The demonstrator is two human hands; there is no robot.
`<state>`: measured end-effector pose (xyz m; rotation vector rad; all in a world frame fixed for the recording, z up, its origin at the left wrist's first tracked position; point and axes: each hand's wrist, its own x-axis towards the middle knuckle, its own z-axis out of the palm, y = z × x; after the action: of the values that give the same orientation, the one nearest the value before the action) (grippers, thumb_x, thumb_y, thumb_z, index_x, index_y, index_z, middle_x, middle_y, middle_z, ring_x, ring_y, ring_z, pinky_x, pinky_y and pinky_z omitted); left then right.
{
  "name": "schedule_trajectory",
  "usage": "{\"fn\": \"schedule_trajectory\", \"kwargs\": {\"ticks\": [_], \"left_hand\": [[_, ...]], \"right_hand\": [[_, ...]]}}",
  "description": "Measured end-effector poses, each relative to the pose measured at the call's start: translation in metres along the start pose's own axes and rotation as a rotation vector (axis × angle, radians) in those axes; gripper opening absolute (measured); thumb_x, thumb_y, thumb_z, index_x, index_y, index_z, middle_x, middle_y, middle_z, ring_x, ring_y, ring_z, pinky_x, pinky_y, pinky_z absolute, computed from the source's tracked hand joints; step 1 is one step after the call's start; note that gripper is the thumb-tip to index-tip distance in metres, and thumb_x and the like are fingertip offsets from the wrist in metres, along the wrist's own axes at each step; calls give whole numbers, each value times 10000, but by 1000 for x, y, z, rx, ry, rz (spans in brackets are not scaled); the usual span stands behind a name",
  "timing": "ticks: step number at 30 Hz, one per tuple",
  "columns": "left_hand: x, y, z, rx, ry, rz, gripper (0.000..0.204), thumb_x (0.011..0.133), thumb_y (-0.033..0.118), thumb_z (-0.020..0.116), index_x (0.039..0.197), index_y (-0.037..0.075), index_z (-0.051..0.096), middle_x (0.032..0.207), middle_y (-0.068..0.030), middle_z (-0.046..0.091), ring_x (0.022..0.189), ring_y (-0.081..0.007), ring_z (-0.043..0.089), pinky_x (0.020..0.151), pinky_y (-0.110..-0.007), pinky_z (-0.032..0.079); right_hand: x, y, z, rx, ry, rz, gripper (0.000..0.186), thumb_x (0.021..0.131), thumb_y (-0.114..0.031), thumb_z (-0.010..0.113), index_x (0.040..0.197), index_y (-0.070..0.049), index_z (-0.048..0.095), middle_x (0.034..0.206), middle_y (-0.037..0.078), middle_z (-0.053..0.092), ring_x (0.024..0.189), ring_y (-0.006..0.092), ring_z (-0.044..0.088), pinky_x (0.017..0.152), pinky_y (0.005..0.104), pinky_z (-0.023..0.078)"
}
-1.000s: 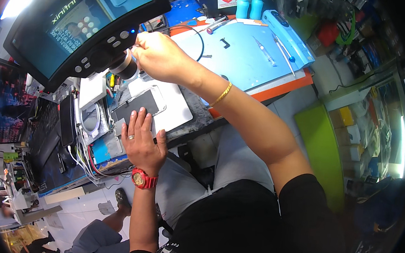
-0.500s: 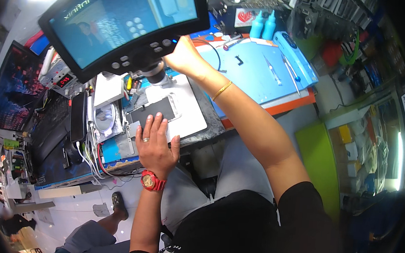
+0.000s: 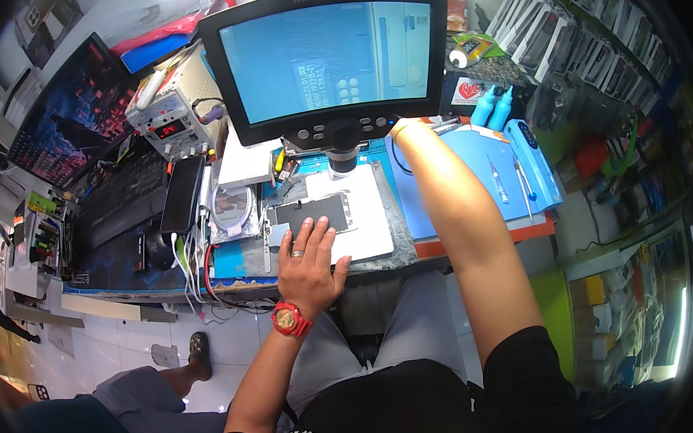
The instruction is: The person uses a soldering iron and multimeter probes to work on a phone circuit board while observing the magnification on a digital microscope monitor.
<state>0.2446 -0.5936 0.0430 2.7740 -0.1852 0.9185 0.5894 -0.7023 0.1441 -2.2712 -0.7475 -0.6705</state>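
My left hand (image 3: 308, 266), with a ring and a red watch on its wrist, lies with outstretched fingers on the near edge of a flat black rectangular part (image 3: 314, 211) that looks like a phone battery. Silver framing surrounds that part, and a white pad (image 3: 376, 235) lies beneath. Above it points the lens (image 3: 341, 161) of a digital microscope, whose screen (image 3: 326, 64) shows a magnified bluish picture with several round pale spots. My right hand (image 3: 406, 133) reaches to the screen's lower right corner; its fingers are hidden behind the frame, so what they touch cannot be seen.
A blue mat (image 3: 454, 188) with tweezers-like tools and a light-blue device (image 3: 532, 162) is at right, two blue bottles (image 3: 493, 108) behind. At left are a dark phone (image 3: 182, 194), white cables, a power supply (image 3: 170, 125) and a monitor (image 3: 66, 113). Another person's leg (image 3: 183, 379) is at lower left.
The view has swung, so the bench and screen appear farther right and the screen sits more level. My left hand keeps its place on the black part; my right hand stays beside the screen.
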Motion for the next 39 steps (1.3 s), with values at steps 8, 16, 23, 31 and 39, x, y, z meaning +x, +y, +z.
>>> {"fn": "schedule_trajectory", "kwargs": {"ticks": [8, 16, 23, 31, 39], "left_hand": [[-1, 1, -3, 22, 7, -7, 449, 994, 336, 715, 1330, 39, 722, 1491, -141, 682, 1456, -346, 581, 1260, -576, 354], [-4, -1, -3, 33, 1, -17, 452, 1008, 329, 706, 1359, 45, 709, 1516, -127, 669, 1479, -337, 563, 1269, -569, 344], [-3, -3, -3, 71, -1, -7, 469, 1016, 383, 710, 1342, 47, 722, 1511, -122, 673, 1476, -321, 564, 1257, -573, 361], [-4, -1, -3, 75, -8, -9, 473, 1020, 393, 708, 1344, 50, 723, 1511, -117, 674, 1479, -317, 562, 1264, -567, 354], [-3, -2, -3, 77, -2, -9, 465, 1023, 391, 705, 1334, 46, 729, 1500, -120, 683, 1471, -322, 570, 1260, -569, 360]], "right_hand": [[-36, -8, -89, 435, 438, -149, 170, 934, -105, 727, 1046, 20, 704, 930, 141, 756, 912, 283, 740, 832, 404, 584], [-139, -54, -182, 1236, 643, 283, 238, 1082, -134, 627, 1258, 23, 591, 879, 94, 694, 647, 233, 737, 652, 402, 685], [-214, -25, -179, 1278, 489, 378, 184, 1087, -95, 628, 1229, 19, 599, 923, 122, 690, 689, 209, 737, 708, 407, 710], [-261, -24, -170, 1631, 376, 484, 360, 1125, -178, 517, 1393, 37, 624, 1049, 190, 756, 770, 289, 785, 694, 455, 708], [-271, -17, -160, 1808, 407, 595, 192, 1094, -110, 658, 1278, -66, 628, 971, 125, 730, 761, 236, 771, 693, 419, 700]]}}
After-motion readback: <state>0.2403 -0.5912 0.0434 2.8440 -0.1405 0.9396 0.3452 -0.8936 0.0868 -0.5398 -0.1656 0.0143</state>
